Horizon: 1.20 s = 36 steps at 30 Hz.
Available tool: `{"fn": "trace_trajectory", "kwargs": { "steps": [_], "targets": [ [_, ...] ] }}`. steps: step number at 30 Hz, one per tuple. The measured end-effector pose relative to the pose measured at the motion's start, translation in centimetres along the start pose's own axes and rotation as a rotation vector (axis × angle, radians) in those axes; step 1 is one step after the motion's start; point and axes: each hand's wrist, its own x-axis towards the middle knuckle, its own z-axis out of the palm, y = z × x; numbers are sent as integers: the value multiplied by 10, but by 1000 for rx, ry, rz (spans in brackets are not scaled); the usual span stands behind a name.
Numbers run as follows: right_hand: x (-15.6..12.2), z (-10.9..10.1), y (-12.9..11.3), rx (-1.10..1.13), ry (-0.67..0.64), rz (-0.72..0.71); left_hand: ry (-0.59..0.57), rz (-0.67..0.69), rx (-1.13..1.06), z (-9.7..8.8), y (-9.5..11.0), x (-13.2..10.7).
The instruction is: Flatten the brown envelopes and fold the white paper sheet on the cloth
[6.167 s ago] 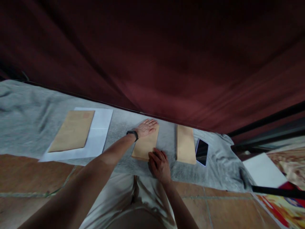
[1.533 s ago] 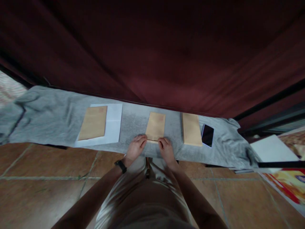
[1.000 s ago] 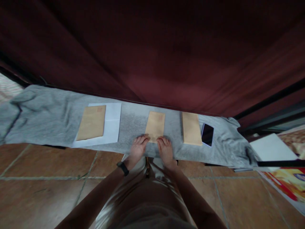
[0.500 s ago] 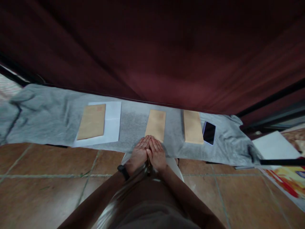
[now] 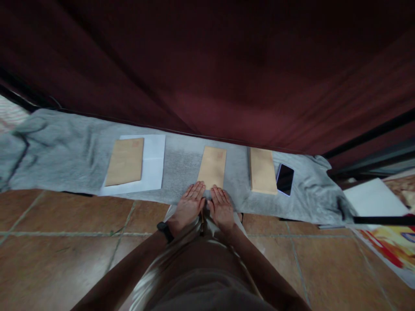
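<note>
A single brown envelope (image 5: 212,166) lies flat in front of me, with a faint reddish mark near its far right corner. My left hand (image 5: 190,203) lies flat with fingers stretched out, its fingertips at the envelope's near left corner. Flat as well, my right hand (image 5: 221,208) has its fingertips at the near right part of the same edge. Neither hand grips anything. On the right sits a stack of brown envelopes (image 5: 263,170). To the left, more brown envelope paper (image 5: 125,162) rests on white paper sheets (image 5: 153,166).
A grey cloth (image 5: 181,160) covers the narrow table. A phone (image 5: 285,179) lies right of the stack. Dark red fabric (image 5: 207,86) hangs along the far edge. At far right are a white sheet (image 5: 376,196) and a colourful printed box or bag (image 5: 389,244). Below is a tiled floor (image 5: 65,259).
My hands have moved apart: they were side by side and touching at the envelope's near edge, and now a gap separates them. The envelopes and phone stay where they were.
</note>
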Motion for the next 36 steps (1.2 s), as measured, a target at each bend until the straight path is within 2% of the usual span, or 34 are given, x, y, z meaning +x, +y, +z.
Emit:
{"fn": "trace_trajectory", "kwargs": {
  "steps": [6,15,21,30,36],
  "targets": [
    [-3,-8,8,17,11,23,1,-20,-12,0,3,-1],
    [6,-7,-1,15,4,49,-58,41,-28,18,22,11],
    [1,-3,3,-2,30,17,-85,78,-10,7,16,10],
    [-11,-6,18,-8,51,-4,-73,16,-26,-1,3,1],
    [-5,-5,9,-18,52,20,-77,-8,4,-1,3,0]
  ]
}}
